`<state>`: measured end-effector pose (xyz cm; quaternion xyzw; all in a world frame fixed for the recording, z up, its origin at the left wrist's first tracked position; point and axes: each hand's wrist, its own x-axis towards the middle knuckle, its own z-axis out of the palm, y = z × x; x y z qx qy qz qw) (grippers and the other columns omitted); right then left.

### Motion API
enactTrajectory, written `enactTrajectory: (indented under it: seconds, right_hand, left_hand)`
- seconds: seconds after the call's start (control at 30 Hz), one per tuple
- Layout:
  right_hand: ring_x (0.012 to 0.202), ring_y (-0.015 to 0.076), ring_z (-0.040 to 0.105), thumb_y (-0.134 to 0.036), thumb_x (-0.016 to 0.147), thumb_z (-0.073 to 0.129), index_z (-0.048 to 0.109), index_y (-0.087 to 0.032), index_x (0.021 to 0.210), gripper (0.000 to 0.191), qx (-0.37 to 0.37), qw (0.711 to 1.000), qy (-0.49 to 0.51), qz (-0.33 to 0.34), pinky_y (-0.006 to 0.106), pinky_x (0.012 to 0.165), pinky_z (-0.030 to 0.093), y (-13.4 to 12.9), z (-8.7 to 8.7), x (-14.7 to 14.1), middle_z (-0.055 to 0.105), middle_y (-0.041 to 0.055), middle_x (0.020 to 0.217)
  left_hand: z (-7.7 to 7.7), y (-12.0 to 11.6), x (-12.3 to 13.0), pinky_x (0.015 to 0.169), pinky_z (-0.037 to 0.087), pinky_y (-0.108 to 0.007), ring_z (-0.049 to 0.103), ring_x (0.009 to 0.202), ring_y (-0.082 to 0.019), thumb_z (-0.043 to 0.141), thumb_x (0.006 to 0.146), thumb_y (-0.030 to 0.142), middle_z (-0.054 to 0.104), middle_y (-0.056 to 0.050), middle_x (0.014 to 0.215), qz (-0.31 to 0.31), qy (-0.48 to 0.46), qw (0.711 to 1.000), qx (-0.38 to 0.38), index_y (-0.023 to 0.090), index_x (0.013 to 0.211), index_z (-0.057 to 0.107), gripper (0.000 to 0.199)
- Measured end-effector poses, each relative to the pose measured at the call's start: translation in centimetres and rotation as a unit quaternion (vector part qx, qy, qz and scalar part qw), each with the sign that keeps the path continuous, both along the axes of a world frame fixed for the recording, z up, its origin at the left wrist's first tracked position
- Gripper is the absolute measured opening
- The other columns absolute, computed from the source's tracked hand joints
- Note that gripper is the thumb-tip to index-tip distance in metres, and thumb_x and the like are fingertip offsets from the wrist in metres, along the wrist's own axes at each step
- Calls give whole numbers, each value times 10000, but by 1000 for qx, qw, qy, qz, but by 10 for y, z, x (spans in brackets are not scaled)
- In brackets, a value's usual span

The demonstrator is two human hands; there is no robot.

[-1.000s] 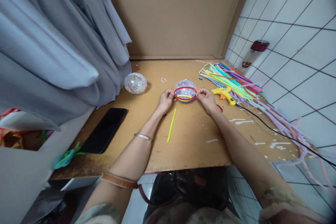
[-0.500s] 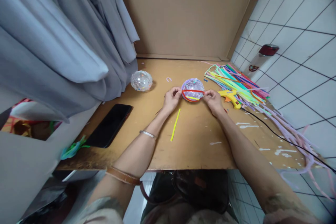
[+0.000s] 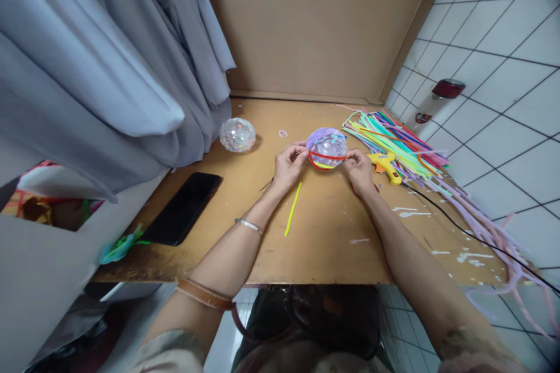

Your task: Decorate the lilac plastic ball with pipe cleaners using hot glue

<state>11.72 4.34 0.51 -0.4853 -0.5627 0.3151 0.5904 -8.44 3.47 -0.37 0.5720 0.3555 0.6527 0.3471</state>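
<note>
A clear ball point(image 3: 331, 143) partly wrapped in purple fuzzy strands sits on the table between my hands. Across its near side runs a red pipe cleaner point(image 3: 327, 157), with a bit of yellow showing below it. My left hand point(image 3: 289, 168) pinches the red pipe cleaner at the ball's left side. At the other side, the fingers of my right hand point(image 3: 359, 171) are closed on its right end. On the table, nearer to me, lies a short yellow pipe cleaner point(image 3: 293, 210).
A second clear ball point(image 3: 237, 134) stands at the left, behind a black phone point(image 3: 184, 208). To the right are a yellow glue gun point(image 3: 385, 167) with a black cord and a pile of coloured pipe cleaners point(image 3: 396, 140). A grey curtain point(image 3: 144, 70) hangs along the left side.
The ball has turned and shifted slightly right, showing more purple on its upper left. The red pipe cleaner now lies lower across its near side. Both hands still pinch the strip.
</note>
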Motion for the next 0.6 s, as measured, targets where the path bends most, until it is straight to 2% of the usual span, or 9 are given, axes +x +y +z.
enactTrajectory:
  seconds: [0.2, 0.37, 0.6]
  right_hand:
    - [651, 140, 532, -306, 643, 635, 521, -239, 656, 133, -5, 1000, 5, -8, 269, 619, 425, -1, 1, 0, 641, -7, 729]
    - [643, 142, 519, -267, 640, 636, 530, -238, 671, 114, -8, 1000, 1, 0, 267, 621, 420, 1, -2, 2, 617, -19, 693]
    - [634, 139, 521, -310, 593, 618, 529, -241, 655, 128, -13, 1000, 14, 2, 259, 596, 397, 1, -4, 1, 631, -12, 696]
  left_hand:
    - [-2, 0, 3, 982, 518, -320, 697, 1063, -175, 722, 843, 335, 739, -85, 1157, -8, -29, 999, -24, 197, 908, 633, 176]
    - [-3, 0, 2, 1017, 502, -347, 684, 1108, -199, 687, 870, 325, 732, -103, 1161, 4, 6, 1000, 5, 185, 875, 666, 142]
    - [-4, -1, 1, 1011, 510, -339, 691, 1112, -202, 662, 879, 287, 741, -105, 1132, 31, 22, 999, 13, 189, 878, 699, 104]
